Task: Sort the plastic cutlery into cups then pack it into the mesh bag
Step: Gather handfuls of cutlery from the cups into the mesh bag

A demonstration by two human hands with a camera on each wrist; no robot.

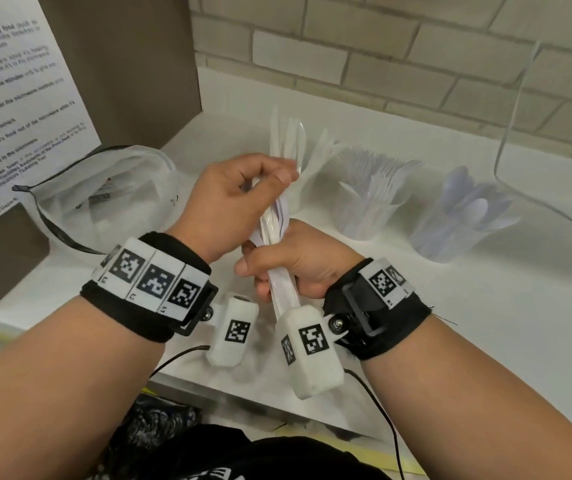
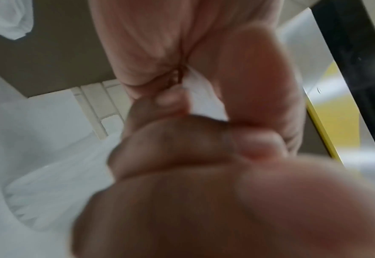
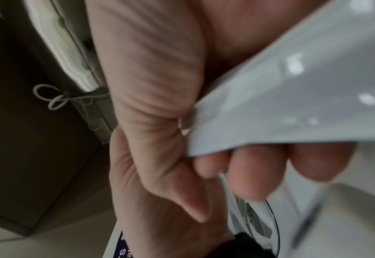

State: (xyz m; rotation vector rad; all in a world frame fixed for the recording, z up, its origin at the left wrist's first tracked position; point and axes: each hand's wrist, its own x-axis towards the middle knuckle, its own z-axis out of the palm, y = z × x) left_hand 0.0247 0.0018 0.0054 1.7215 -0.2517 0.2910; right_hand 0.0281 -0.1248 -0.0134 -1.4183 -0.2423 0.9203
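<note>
Head view: white countertop [image 1: 451, 306] under a pale brick wall. Right hand [image 1: 288, 268] curled tight around the handle end of a bundle of white plastic knives [image 1: 277, 223], held upright above the counter. Left hand [image 1: 229, 202] higher up the same bundle, fingers and thumb curled around it. Behind the bundle, a clear plastic cup [image 1: 307, 174] holding more white knives. To its right, a clear cup of translucent forks [image 1: 371, 206], tines up. Further right, a clear cup of translucent spoons [image 1: 451, 230], bowls up. Far left, an open translucent mesh bag with a black rim [image 1: 104, 195], some packaged items inside, too blurred to name.

Left wrist view: blurred; curled fingers [image 2: 182, 143] wrapped over a sliver of white plastic [image 2: 204, 97].

Right wrist view: fingers [image 3: 257, 171] curled under a wide, glossy white knife surface [image 3: 292, 104], firmly gripped.
</note>
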